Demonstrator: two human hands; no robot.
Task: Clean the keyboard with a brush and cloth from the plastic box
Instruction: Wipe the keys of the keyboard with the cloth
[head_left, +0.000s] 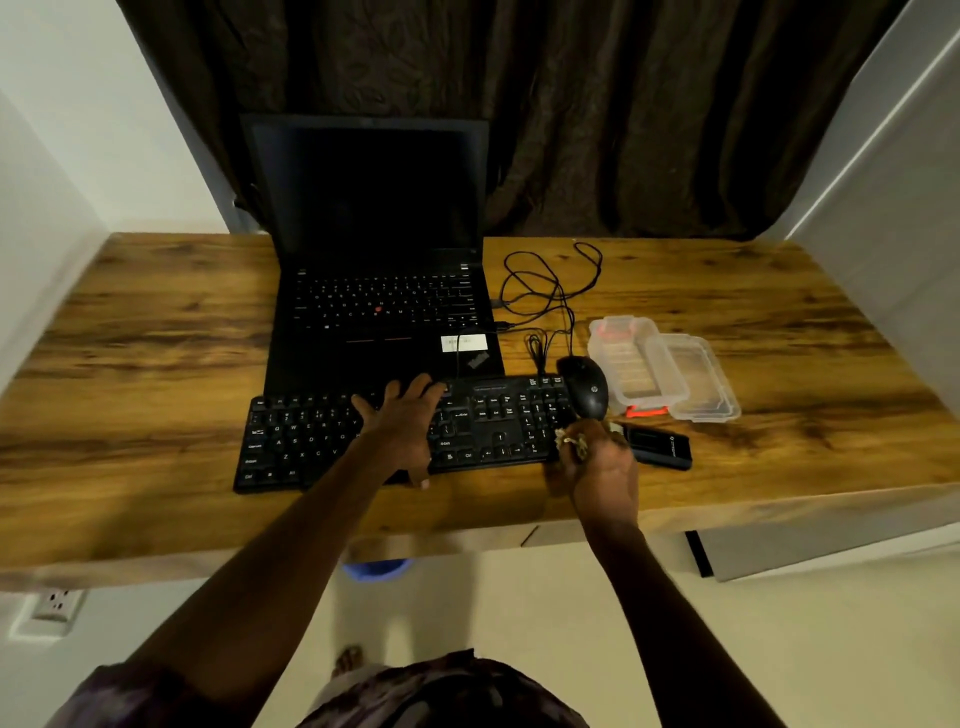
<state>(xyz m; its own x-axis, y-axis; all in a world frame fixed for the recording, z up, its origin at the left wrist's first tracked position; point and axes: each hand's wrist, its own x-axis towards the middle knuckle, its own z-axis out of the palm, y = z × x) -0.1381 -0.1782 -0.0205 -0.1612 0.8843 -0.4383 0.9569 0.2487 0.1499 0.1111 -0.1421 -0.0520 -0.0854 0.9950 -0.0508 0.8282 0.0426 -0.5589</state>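
Pressed the left hand (402, 423) flat, fingers spread, on the middle of the keyboard (498, 426), near the desk (156, 364) edge before the laptop (374, 306). Bunched a pale cloth (571, 441) in the curled right hand (602, 467) at its right end. Judged light, stiff, apt to slide; best steadied from above.

1. Laptop (379, 291), lid open, screen dark, sits back-centre on wooden desk (156, 364).
2. Black mouse (584, 387) right of it, w/ tangled cable (550, 280).
3. Small black device (660, 447) nr front edge.
4. Dark curtain (571, 104) behind; wall socket (57, 605) low left.
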